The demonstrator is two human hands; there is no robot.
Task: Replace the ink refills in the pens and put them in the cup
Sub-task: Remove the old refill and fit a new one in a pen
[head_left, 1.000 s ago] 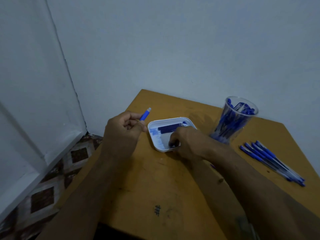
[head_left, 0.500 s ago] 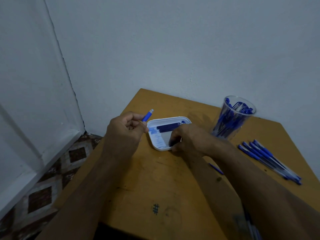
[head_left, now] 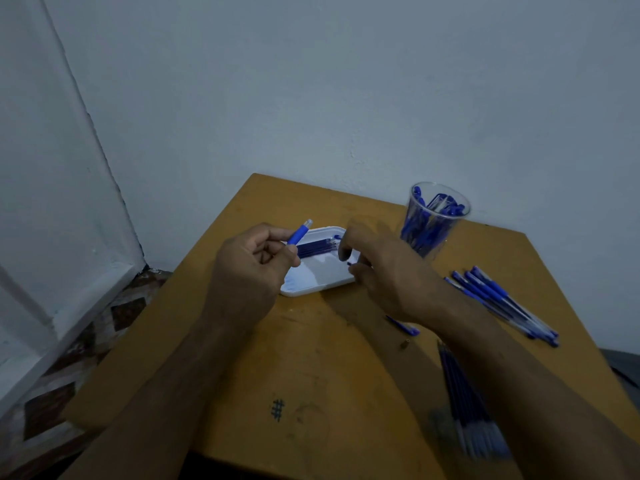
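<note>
Nearest me, on the right of the wooden table (head_left: 311,358), a bundle of refills (head_left: 465,403) lies beside my right forearm, with a hash mark (head_left: 277,409) inked to its left. Farther out, my left hand (head_left: 249,268) grips a blue pen barrel (head_left: 298,233), its tip pointing away, while my right hand (head_left: 384,268) pinches a small dark piece over the white tray (head_left: 311,284), where more refills lie along the far side. Loose pens (head_left: 502,303) lie at right, and the clear cup (head_left: 434,218) of pens stands farthest, near the wall.
</note>
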